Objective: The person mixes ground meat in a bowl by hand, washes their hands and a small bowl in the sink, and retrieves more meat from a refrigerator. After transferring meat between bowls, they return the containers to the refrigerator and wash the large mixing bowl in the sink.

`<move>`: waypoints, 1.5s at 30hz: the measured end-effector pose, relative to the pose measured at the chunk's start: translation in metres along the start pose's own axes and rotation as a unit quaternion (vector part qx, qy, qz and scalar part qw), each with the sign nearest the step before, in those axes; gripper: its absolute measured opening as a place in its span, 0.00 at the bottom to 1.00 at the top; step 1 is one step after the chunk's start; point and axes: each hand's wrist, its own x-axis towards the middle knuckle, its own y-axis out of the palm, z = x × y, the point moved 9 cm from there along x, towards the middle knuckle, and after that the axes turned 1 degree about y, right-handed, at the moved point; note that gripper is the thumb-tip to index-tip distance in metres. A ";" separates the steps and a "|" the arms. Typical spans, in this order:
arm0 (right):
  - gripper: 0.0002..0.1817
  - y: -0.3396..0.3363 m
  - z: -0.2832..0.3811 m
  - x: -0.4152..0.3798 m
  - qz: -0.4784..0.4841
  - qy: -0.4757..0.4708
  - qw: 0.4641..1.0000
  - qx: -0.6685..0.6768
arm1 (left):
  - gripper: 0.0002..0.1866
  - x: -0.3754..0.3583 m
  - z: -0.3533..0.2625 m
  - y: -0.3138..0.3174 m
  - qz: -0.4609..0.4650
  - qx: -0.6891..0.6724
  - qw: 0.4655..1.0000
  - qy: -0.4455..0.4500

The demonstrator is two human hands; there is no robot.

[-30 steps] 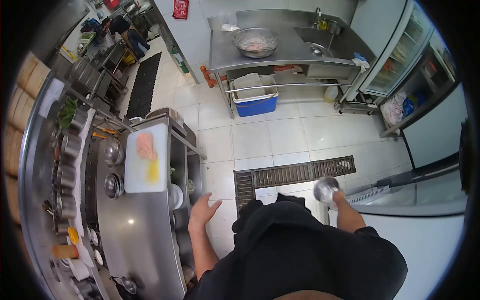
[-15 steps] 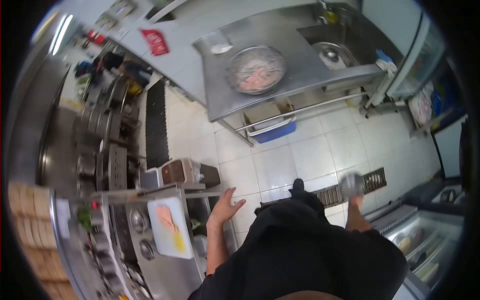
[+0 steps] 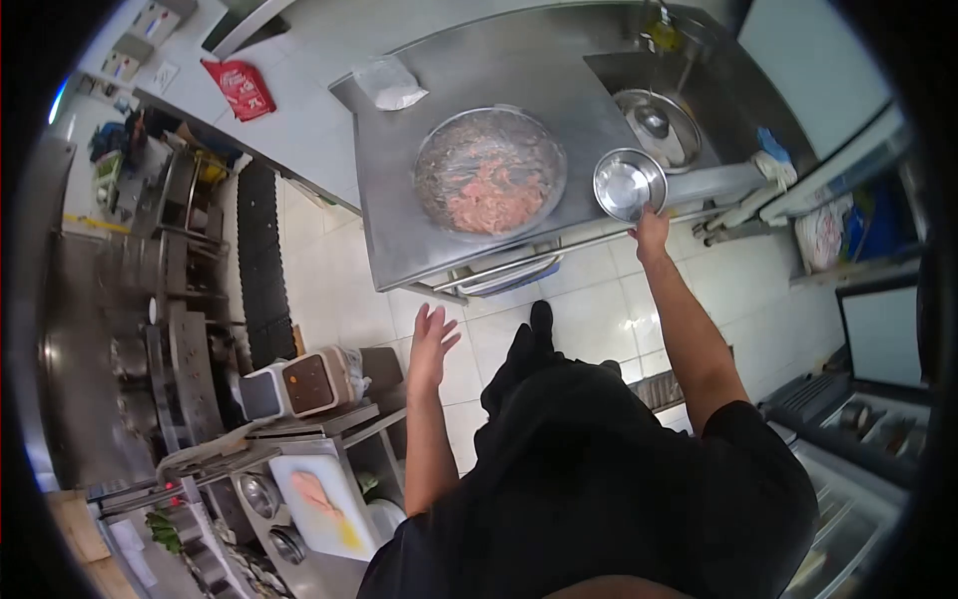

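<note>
A small round metal bowl (image 3: 629, 186) is in my right hand (image 3: 651, 232), gripped at its near rim, over the front edge of the steel counter (image 3: 394, 240). To its left on the counter stands a large metal bowl (image 3: 489, 175) with pink raw meat strips (image 3: 494, 198) in it. My left hand (image 3: 431, 344) hangs in the air before the counter with its fingers apart, holding nothing. Right of the large bowl is a sink (image 3: 609, 72) with a round bowl (image 3: 659, 130) inside. A clear plastic bag (image 3: 389, 83) lies at the counter's back left.
A red packet (image 3: 239, 90) lies on the white surface at upper left. Bins (image 3: 311, 383) stand at lower left, near a white cutting board (image 3: 324, 507) with a pale pink piece of meat. A glass-topped cooler (image 3: 838, 499) is at lower right. A blue-and-white container sits under the counter.
The counter now appears closer. My right hand has moved up and forward with the small bowl, from above the floor grate to the counter's edge. My left hand has risen slightly.
</note>
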 end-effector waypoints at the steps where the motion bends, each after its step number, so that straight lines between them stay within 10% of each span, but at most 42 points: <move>1: 0.25 0.015 0.002 0.018 0.004 0.010 1.000 -0.012 | 0.42 0.030 0.000 0.009 -0.015 -0.042 0.999 0.001; 11: 0.30 0.062 -0.001 0.092 0.070 0.076 0.990 -0.093 | 0.19 0.215 -0.038 0.068 -0.075 -0.231 0.970 -0.015; 16: 0.20 0.049 0.083 0.087 -0.043 -0.304 0.917 -0.253 | 0.20 0.223 -0.094 0.081 -0.164 -0.194 0.967 0.010; 23: 0.15 0.240 0.228 -0.025 0.326 -0.321 0.875 -0.156 | 0.21 0.189 -0.239 0.102 -0.128 -0.104 0.967 0.193; 30: 0.21 0.352 0.262 0.034 0.211 -0.276 0.935 -0.071 | 0.19 0.153 -0.291 0.184 -0.051 -0.103 0.957 0.266; 33: 0.16 0.375 0.270 0.002 0.271 -0.362 0.889 -0.067 | 0.18 0.150 -0.288 0.223 -0.007 -0.093 0.961 0.261; 39: 0.09 0.324 0.245 -0.104 0.388 -0.632 0.628 -0.234 | 0.14 0.168 -0.289 0.250 0.028 -0.055 0.954 0.293; 45: 0.10 0.280 0.197 -0.077 0.443 -0.670 0.482 -0.351 | 0.09 0.161 -0.302 0.290 0.072 -0.006 0.934 0.349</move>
